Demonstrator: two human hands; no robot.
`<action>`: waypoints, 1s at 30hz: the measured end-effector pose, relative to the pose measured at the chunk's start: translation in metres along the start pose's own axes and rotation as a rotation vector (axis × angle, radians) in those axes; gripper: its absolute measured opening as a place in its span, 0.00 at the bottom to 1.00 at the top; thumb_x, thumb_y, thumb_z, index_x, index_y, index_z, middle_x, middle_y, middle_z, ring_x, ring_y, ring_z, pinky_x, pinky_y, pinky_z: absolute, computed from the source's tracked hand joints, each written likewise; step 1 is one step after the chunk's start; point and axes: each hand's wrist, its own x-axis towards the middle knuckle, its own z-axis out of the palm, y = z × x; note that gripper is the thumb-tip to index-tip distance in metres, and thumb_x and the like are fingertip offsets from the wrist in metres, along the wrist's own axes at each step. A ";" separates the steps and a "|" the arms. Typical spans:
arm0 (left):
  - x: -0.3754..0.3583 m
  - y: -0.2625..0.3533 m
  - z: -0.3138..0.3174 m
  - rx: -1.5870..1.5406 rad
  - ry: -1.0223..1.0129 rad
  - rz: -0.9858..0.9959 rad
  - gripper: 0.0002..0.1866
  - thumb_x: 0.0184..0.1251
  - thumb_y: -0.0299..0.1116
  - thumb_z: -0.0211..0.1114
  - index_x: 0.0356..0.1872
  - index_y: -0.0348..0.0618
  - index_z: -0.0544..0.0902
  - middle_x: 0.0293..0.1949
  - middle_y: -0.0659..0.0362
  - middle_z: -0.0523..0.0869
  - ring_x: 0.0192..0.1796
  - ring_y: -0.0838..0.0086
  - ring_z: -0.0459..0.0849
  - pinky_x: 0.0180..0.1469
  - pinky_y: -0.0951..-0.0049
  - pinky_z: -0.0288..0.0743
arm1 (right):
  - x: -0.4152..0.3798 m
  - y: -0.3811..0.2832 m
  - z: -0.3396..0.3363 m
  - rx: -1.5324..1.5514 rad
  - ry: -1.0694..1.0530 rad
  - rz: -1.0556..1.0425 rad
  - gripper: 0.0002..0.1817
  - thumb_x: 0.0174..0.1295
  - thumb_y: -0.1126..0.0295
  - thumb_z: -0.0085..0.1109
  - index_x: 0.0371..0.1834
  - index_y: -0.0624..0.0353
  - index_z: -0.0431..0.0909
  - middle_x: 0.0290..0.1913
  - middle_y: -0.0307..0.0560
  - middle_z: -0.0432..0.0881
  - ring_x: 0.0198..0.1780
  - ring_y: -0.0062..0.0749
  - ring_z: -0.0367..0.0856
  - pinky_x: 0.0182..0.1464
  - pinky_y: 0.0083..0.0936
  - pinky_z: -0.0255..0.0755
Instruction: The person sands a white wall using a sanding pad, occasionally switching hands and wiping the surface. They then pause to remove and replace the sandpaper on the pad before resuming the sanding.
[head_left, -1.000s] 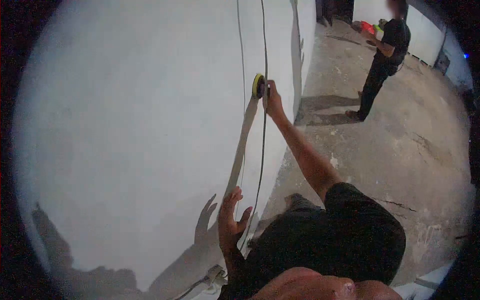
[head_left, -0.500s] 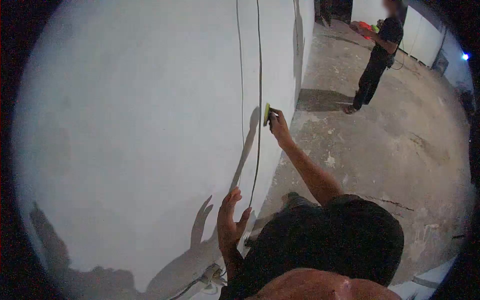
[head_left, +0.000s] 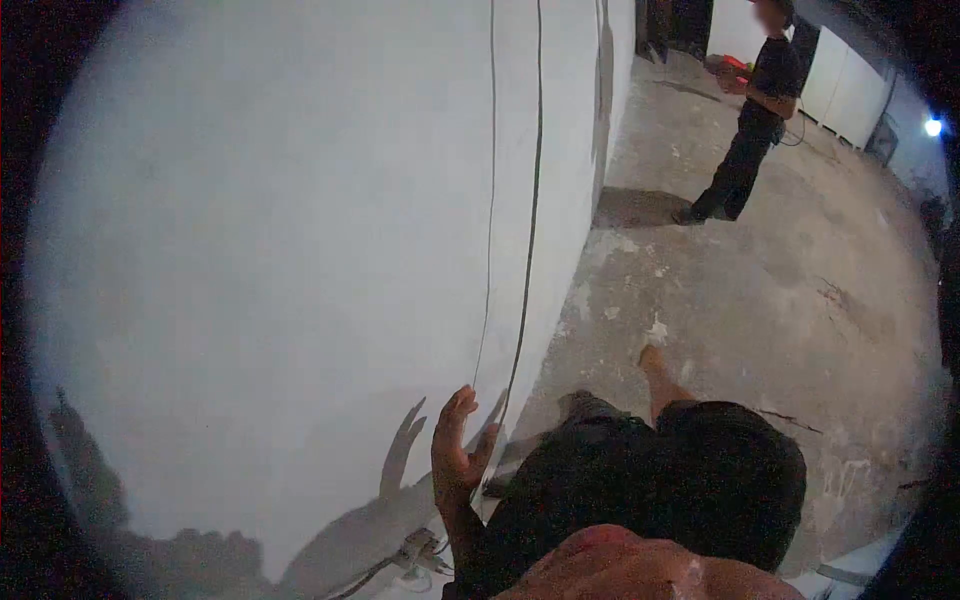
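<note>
My left hand (head_left: pixel 462 445) is raised close to the white wall (head_left: pixel 280 250), its fingers upright and curved, the thumb held apart. A dark cable (head_left: pixel 533 200) runs down the wall to beside the thumb. Left of it, a thinner dark line (head_left: pixel 490 200) descends to the fingertips. Of my right arm (head_left: pixel 660 380), only a short part shows beyond my dark shorts (head_left: pixel 640 480); the right hand itself is hidden, along with whatever it holds.
A person in dark clothes (head_left: pixel 755 140) stands on the worn concrete floor (head_left: pixel 740 300) further off, near pale panels (head_left: pixel 845 90). Low by the wall is a small fitting with cords (head_left: pixel 420 548). A bright lamp (head_left: pixel 933 127) shines at far right.
My right hand, which held a flat tool with a yellow-green edge near the wall, has drawn back out of sight. My left hand stays nearly in place.
</note>
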 end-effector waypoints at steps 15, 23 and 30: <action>0.003 -0.021 0.007 -0.010 -0.116 0.075 0.29 0.69 0.40 0.71 0.68 0.43 0.74 0.68 0.52 0.78 0.67 0.57 0.79 0.67 0.56 0.72 | -0.035 -0.060 -0.080 1.233 -0.219 0.703 0.22 0.72 0.41 0.52 0.41 0.49 0.76 0.27 0.35 0.71 0.24 0.26 0.69 0.24 0.32 0.66; -0.002 -0.031 0.009 0.103 -0.073 0.126 0.28 0.70 0.41 0.70 0.67 0.43 0.75 0.68 0.50 0.78 0.66 0.55 0.80 0.67 0.53 0.73 | -0.036 -0.002 -0.014 1.297 -0.296 0.298 0.24 0.72 0.38 0.54 0.49 0.48 0.74 0.36 0.31 0.72 0.33 0.28 0.70 0.33 0.38 0.69; -0.002 -0.033 0.013 -0.019 -0.029 0.015 0.27 0.69 0.38 0.71 0.66 0.41 0.75 0.68 0.48 0.78 0.64 0.54 0.82 0.64 0.54 0.76 | -0.024 -0.022 -0.046 1.204 -0.088 0.544 0.27 0.71 0.33 0.50 0.51 0.43 0.76 0.34 0.30 0.72 0.29 0.27 0.69 0.27 0.38 0.64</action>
